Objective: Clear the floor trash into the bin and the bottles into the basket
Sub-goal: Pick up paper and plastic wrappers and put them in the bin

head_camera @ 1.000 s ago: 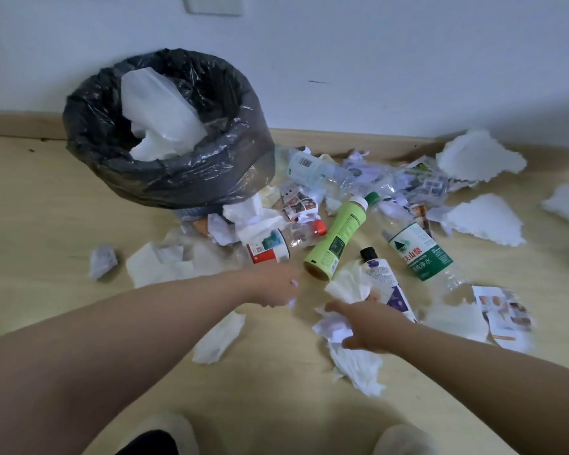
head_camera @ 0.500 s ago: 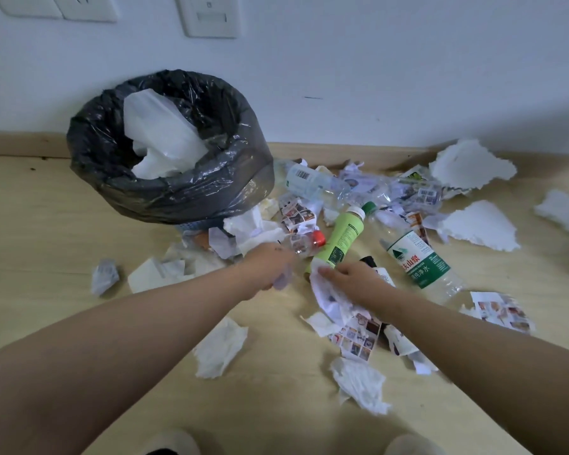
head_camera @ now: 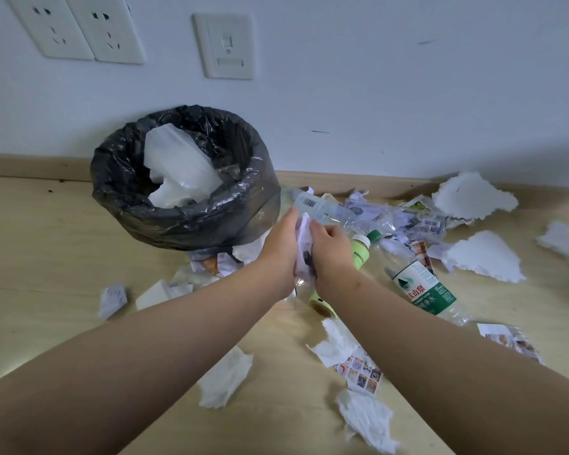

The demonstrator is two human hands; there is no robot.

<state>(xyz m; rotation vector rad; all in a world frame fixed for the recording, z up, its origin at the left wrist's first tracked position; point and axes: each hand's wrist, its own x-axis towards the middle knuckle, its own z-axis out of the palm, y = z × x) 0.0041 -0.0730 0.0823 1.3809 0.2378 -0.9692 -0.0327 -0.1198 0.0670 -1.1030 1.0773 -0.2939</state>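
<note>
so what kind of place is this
Likely a room in a home or dorm: wall sockets and a switch plate, a wood-look floor with a skirting board, and a small bin lined with a black bag.

Bin point(head_camera: 184, 221): mouth open upward, white plastic bag point(head_camera: 178, 165) filling part. Held crumpled paper point(head_camera: 304, 231): just right of bin wall. Floor point(head_camera: 46, 251) left of bin: bare. Right of bin: bottles point(head_camera: 424, 290) and paper scraps point(head_camera: 404, 221) crowded to the skirting point(head_camera: 342, 178). Foreground: scattered tissues point(head_camera: 224, 379), bare gaps between.
</note>
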